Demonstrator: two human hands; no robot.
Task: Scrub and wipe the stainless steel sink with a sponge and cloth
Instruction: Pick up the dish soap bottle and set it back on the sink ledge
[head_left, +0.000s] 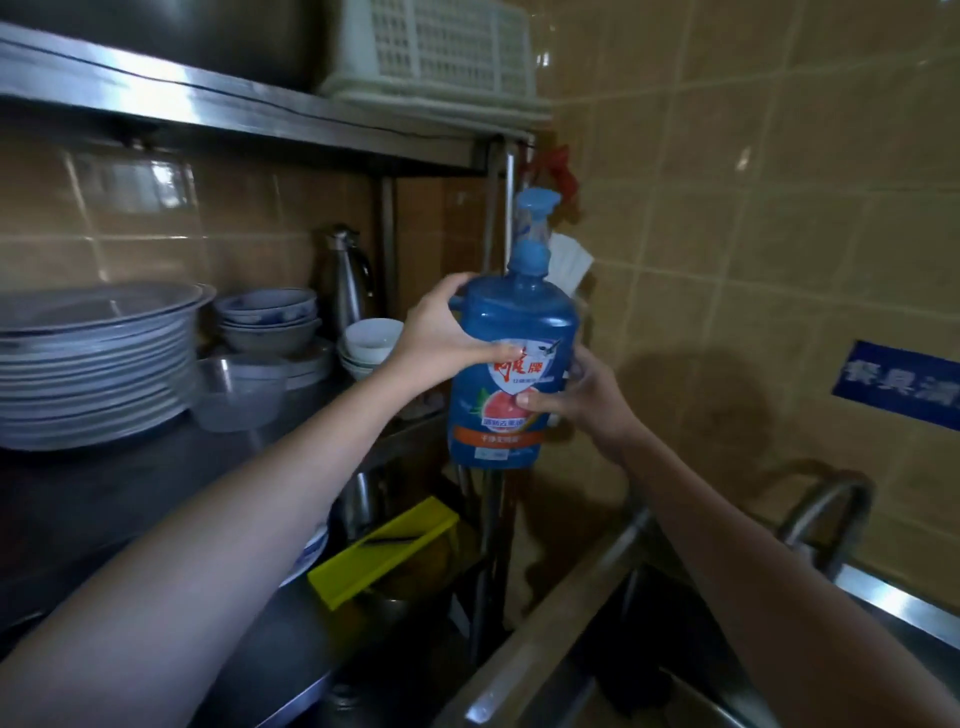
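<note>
Holding the blue dish detergent bottle (511, 364) with two hands, is this really needed? (first speaker)

I think yes. The bottle is large and looks mostly full, so probably heavy. The left hand (436, 332) is curled around its shoulder, with the fingers at the small handle, and it carries the weight from above. The right hand (582, 400) grips the lower side, with the thumb pressed on the label, and this keeps the bottle upright. (second speaker)

Why is it in the air, beside the steel rack (156, 493)? (first speaker)

It is touching nothing except the hands. It hangs in front of the rack's post, between the stacked plates (93, 364) and the tiled wall. I judge it is on the way to the sink, because scrubbing needs soap first. (second speaker)

And where is the sink? (first speaker)

The stainless steel sink (540, 639) is lower right, below the right arm, with the faucet (831, 509) behind it. Something dark lies in the basin, but I cannot tell what it is. I see no sponge and no cloth clearly. (second speaker)

Any risk? (first speaker)

The pump head (535, 208) is high, just under the upper shelf, so a careless lift may knock it. (second speaker)
</note>
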